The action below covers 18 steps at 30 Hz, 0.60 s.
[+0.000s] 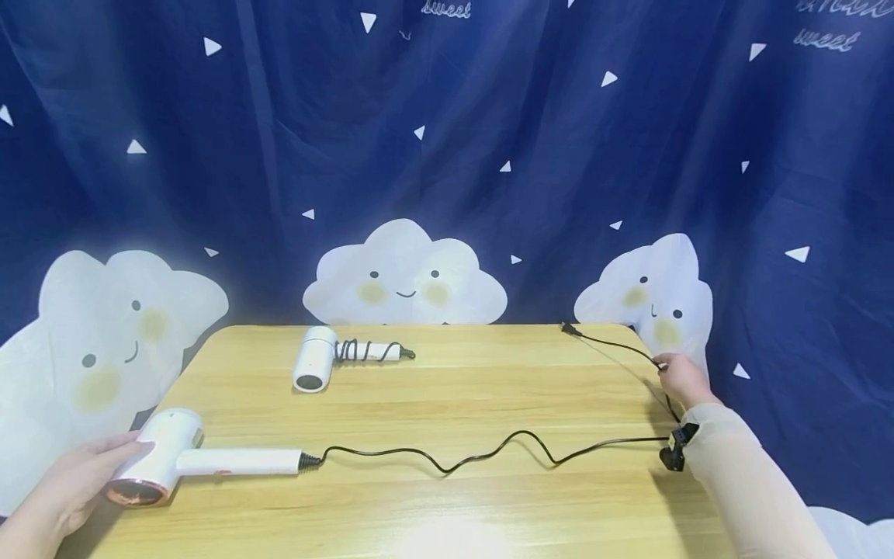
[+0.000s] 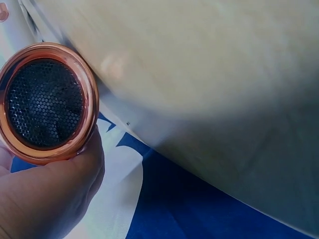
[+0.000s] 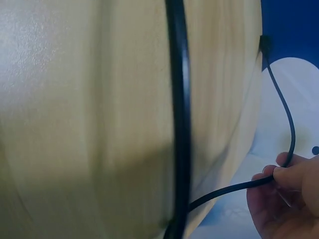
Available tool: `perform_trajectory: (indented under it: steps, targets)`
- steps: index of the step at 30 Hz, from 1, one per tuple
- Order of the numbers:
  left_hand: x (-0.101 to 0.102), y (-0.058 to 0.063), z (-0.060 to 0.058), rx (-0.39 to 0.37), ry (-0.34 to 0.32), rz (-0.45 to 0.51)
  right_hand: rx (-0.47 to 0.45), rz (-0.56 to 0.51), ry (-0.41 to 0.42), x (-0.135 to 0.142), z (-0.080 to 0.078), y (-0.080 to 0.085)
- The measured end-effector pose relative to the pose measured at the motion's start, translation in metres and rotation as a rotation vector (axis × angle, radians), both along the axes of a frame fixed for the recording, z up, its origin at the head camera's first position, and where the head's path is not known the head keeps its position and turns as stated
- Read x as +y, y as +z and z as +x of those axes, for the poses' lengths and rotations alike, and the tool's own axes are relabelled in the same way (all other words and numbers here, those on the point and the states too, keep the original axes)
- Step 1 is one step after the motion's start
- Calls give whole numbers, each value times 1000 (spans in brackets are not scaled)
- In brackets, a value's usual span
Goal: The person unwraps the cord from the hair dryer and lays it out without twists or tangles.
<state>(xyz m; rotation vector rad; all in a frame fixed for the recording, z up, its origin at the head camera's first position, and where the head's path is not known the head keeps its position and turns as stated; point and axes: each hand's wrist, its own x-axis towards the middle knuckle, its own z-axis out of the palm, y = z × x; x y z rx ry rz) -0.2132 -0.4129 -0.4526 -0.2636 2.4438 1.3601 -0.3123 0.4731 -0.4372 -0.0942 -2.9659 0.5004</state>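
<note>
- Currently gripping by the head (image 1: pixel 166 446), with the left hand (image 1: pixel 84 475), a white T-shaped hair dryer (image 1: pixel 233 462) with copper-coloured rim (image 2: pixel 91 99), at the left edge of the light wood-grain counter (image 1: pixel 489 388).
- Pinching its thin black cord (image 1: pixel 445 471) with the right hand (image 1: pixel 687 379) by the right edge, well apart from the left.
- Showing a black plug (image 1: pixel 570 330) at the far edge and, farther left, a second white hair dryer (image 1: pixel 317 357) wound with dark cord (image 1: pixel 347 350).

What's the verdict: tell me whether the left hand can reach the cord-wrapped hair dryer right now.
Probably not as things stand: the left hand holds the nearer hair dryer. If it let go, the way to the cord-wrapped hair dryer looks free.
</note>
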Motion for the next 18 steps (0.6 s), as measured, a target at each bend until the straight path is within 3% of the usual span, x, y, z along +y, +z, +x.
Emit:
perform_trajectory:
  steps: [9, 12, 18]
  targets:
    - [5, 6, 1, 25, 24, -2, -8, -41, -5, 2, 1, -9]
    - [7, 8, 1, 40, 37, -14, 14, -30, 5, 2, 0, -15]
    - [4, 6, -2, 42, 73, -83, -30, 26, -18, 1, 4, -17]
